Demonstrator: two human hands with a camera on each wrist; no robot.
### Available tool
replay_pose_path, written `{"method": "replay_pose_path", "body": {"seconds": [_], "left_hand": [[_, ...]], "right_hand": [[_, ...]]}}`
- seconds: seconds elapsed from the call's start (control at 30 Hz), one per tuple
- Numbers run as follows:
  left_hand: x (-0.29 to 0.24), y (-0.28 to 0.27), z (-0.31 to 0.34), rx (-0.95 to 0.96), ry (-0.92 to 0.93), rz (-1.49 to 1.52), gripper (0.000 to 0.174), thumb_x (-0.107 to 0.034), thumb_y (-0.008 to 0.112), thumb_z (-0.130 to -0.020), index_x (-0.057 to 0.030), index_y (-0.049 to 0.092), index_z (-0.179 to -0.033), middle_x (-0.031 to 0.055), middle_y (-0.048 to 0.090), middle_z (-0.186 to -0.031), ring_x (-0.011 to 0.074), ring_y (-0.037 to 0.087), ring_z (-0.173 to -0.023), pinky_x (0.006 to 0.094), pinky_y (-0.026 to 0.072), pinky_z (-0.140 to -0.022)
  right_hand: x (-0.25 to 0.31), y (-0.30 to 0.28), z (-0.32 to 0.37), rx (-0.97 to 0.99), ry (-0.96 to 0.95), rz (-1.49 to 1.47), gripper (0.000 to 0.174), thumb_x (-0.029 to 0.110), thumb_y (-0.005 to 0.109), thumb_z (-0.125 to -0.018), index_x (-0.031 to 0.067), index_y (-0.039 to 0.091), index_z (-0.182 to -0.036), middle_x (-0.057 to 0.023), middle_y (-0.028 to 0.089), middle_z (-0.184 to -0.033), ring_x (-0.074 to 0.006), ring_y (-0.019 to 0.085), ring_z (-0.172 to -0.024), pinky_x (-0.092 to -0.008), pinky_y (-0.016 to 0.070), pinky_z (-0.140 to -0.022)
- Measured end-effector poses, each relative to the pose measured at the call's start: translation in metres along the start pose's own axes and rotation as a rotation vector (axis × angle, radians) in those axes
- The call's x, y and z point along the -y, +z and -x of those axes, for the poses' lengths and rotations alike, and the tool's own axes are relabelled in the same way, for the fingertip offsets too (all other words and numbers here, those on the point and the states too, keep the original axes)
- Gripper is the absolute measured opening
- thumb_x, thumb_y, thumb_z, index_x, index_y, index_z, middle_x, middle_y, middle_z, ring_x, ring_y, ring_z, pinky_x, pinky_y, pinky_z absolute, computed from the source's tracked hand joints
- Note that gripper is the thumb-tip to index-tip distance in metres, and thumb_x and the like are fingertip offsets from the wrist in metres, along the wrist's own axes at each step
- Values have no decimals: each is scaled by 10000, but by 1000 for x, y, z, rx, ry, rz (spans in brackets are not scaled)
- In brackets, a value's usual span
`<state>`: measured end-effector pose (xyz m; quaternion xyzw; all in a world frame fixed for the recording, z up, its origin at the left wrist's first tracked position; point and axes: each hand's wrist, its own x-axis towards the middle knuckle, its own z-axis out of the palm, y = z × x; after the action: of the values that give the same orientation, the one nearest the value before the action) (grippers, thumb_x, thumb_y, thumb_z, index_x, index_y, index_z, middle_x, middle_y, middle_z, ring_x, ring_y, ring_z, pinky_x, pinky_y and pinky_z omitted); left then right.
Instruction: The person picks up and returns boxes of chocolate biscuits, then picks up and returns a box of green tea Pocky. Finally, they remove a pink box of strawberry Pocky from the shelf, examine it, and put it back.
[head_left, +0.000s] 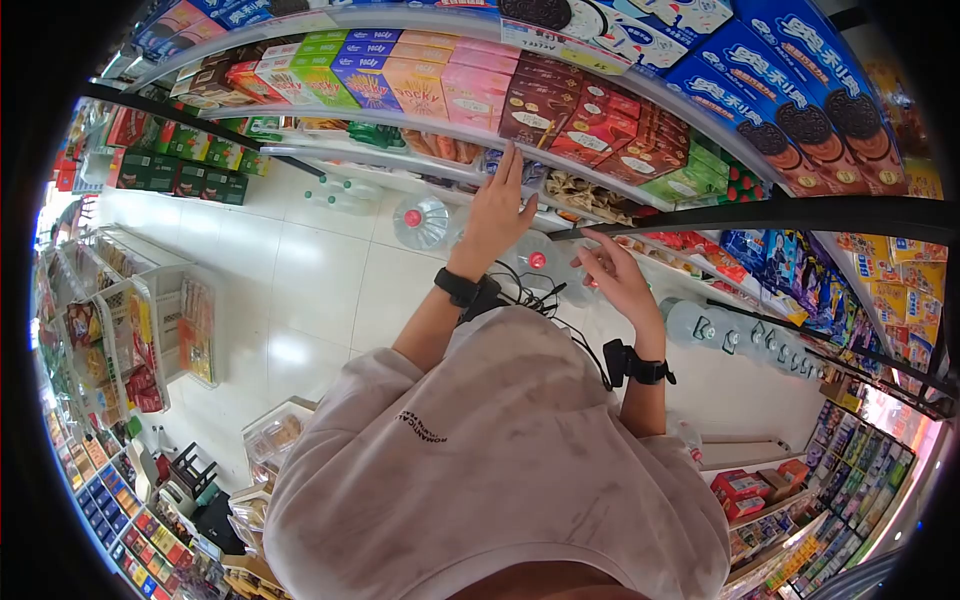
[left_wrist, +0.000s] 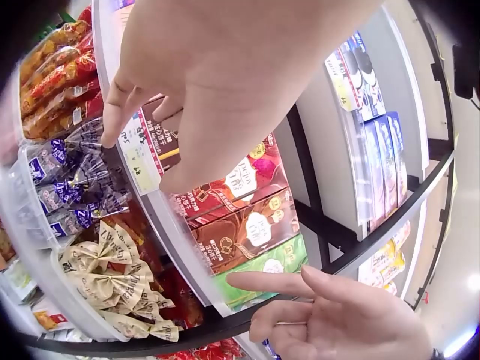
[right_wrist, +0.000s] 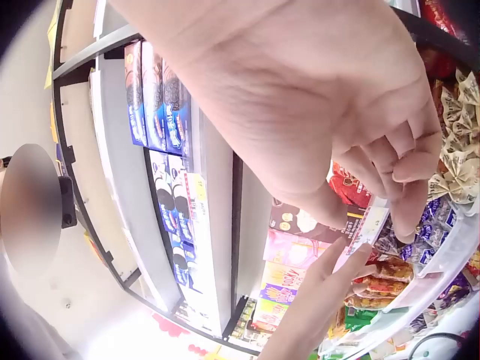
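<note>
"What is the left hand (head_left: 492, 215) doing?"

"From my station, I see its fingers nearly straight, slightly spread, holding nothing. Their tips are at the shelf lip (left_wrist: 184, 244), before a dark brown snack box (head_left: 540, 100). Whether they touch the lip, I cannot tell."

"Which way is the box?"

"Just beyond the tips and a little to their right, its long side seeming to run upright from the lip. I judge that short gap over the lip matters most."

"And the right hand (head_left: 615, 275)?"

"Farther from the brown box than the left hand, below it and to its right. I see the index finger extended, the others loosely bent, nothing held."

"What surrounds the box?"

"Pink boxes (head_left: 478, 85) to its left, red boxes (head_left: 605, 120) to its right. Purple-wrapped sweets (left_wrist: 60, 201) lie below it; tan-wrapped sweets (left_wrist: 105, 262) lie below it and rightward. Blue cookie boxes (head_left: 810, 110) stand above it, to the right."

"Anything in the way?"

"The lip fronts the brown box's foot. To the box's right, a black post (head_left: 760, 220) crosses between my right hand and a green box (head_left: 690, 175)."
</note>
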<state>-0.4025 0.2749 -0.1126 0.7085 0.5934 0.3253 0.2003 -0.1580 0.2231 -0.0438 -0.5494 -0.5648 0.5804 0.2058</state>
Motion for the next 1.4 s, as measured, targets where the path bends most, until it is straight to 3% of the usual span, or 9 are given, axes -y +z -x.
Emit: {"method": "replay_pose_path", "body": {"seconds": [0.47, 0.57, 0.67, 0.97, 1.0, 1.2, 1.4], "left_hand": [[12, 7, -13, 20, 22, -76, 796, -198, 735, -877, 83, 376, -1530, 232, 375, -1644, 476, 635, -1136, 514, 549, -972], [12, 7, -15, 38, 7, -84, 785, -204, 729, -885, 74, 380, -1531, 226, 371, -1648, 474, 632, -1144, 513, 549, -976], [10, 6, -14, 37, 3, -76, 753, -218, 720, -906, 63, 399, -1526, 217, 395, -1636, 472, 626, -1173, 504, 543, -994], [-9, 4, -19, 111, 15, -18, 601, -208, 674, -951, 38, 495, -1469, 174, 506, -1560, 456, 621, -1233, 495, 549, -1012], [-11, 3, -19, 113, 11, -17, 598, -207, 673, -952, 40, 497, -1468, 176, 514, -1551, 459, 626, -1223, 492, 550, -1010], [-7, 8, -23, 88, 33, -12, 586, -200, 669, -957, 46, 500, -1462, 190, 529, -1532, 458, 637, -1200, 487, 554, -998], [-4, 11, -24, 84, 45, -8, 575, -196, 664, -963, 48, 501, -1457, 197, 529, -1529, 456, 635, -1205, 490, 553, -996]], "right_hand": [[-3, 2, -2, -49, 4, -9, 545, 299, 671, -1042, -14, 538, -1467, -97, 735, -1009, -124, 648, -759, -272, 525, -700], [-3, 3, -2, -41, 17, -7, 483, 258, 643, -1067, 39, 536, -1484, -83, 737, -1035, -84, 604, -761, -251, 502, -691], [-4, 2, -4, -72, 8, -9, 537, 291, 665, -1045, -13, 538, -1468, -90, 733, -996, -123, 646, -744, -271, 521, -696], [-9, -17, -29, -402, -62, 237, 645, 331, 704, -994, 17, 498, -1519, -128, 713, -932, -193, 672, -693, -328, 539, -671], [-6, -18, -30, -421, -39, 249, 676, 330, 715, -970, 24, 490, -1529, -142, 724, -882, -266, 710, -718, -383, 558, -706], [-13, -23, -50, -509, -11, 443, 671, 375, 678, -964, 61, 501, -1529, -154, 761, -841, -381, 745, -847, -485, 570, -774], [-18, -26, -61, -516, 61, 503, 672, 427, 664, -956, 88, 520, -1519, -145, 766, -846, -387, 750, -872, -489, 578, -809]]}}
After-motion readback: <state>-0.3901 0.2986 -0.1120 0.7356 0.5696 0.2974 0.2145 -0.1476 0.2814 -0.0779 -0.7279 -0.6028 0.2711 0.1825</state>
